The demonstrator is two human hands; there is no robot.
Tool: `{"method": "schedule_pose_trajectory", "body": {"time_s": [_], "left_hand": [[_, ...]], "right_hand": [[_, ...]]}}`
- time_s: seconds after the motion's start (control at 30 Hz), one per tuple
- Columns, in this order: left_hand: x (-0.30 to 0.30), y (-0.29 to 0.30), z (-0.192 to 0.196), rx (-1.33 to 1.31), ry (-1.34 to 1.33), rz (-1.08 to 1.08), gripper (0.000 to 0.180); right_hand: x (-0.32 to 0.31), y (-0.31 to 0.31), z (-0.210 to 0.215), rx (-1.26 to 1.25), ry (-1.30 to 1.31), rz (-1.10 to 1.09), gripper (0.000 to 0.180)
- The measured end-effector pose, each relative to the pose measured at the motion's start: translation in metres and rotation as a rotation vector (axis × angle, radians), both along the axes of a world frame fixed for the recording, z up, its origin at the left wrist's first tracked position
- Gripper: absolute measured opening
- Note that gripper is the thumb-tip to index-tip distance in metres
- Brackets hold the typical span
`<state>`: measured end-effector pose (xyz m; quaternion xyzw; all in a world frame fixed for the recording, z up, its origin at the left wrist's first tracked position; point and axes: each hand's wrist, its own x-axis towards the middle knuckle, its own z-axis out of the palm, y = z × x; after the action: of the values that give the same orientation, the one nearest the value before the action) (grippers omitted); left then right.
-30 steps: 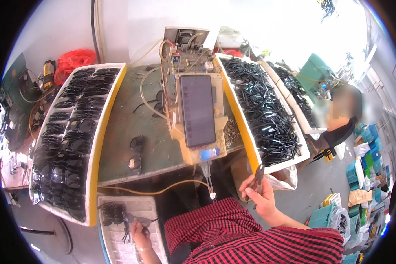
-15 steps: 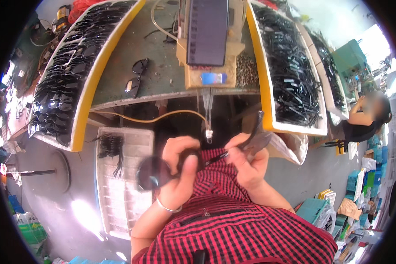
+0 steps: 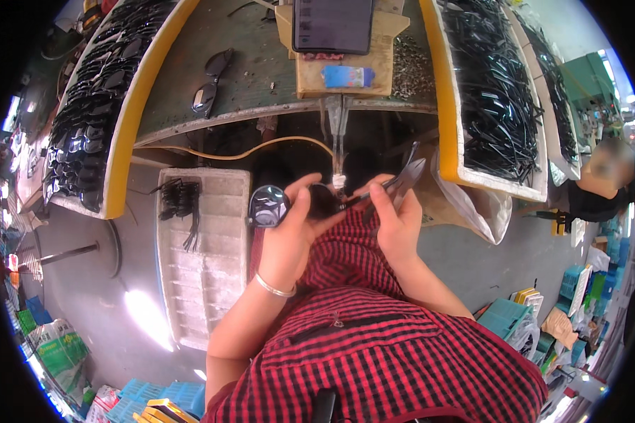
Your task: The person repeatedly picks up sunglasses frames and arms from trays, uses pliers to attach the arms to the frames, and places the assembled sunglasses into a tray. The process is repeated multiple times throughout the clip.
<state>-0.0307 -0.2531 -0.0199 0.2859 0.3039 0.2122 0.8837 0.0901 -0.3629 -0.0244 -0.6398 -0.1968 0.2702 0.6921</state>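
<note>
My left hand (image 3: 289, 236) is closed on the front of a pair of sunglasses. One round dark lens (image 3: 269, 206) sticks out on its left side and the other sits between both hands. My right hand (image 3: 398, 222) pinches slim black temple arms (image 3: 404, 180), which point up and to the right. An inner end of one temple reaches the frame; whether it is joined there I cannot tell. Directly above my hands hangs a small white-tipped tool (image 3: 339, 182) under the bench edge. Another pair of dark glasses (image 3: 212, 81) lies on the bench.
A yellow-sided tray of glasses fronts (image 3: 130, 134) stands left, another of black temples (image 3: 444, 92) right. A phone (image 3: 331, 27) rests on a tan stand (image 3: 317, 77). Below left is a white foam tray (image 3: 212, 282). A co-worker (image 3: 603, 183) sits at far right.
Both hands have risen slightly, and the left lens has turned, now showing bright reflections. The temples in my right hand have tilted. The view has shifted, so the bench appears higher.
</note>
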Motion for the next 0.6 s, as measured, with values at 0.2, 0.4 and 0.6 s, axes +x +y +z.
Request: {"method": "schedule_pose_trajectory", "body": {"time_s": [0.2,0.4,0.6], "left_hand": [[0.013,0.014,0.017,0.085,-0.01,0.002,0.037],[0.011,0.016,0.011,0.066,-0.036,-0.017,0.037],[0.01,0.015,0.01,0.097,-0.037,-0.027,0.036]], "right_hand": [[0.006,0.008,0.002,0.124,0.042,-0.062,0.017],[0.005,0.003,-0.004,0.119,0.057,-0.04,0.017],[0.004,0.001,-0.008,0.198,0.151,-0.052,0.016]]}}
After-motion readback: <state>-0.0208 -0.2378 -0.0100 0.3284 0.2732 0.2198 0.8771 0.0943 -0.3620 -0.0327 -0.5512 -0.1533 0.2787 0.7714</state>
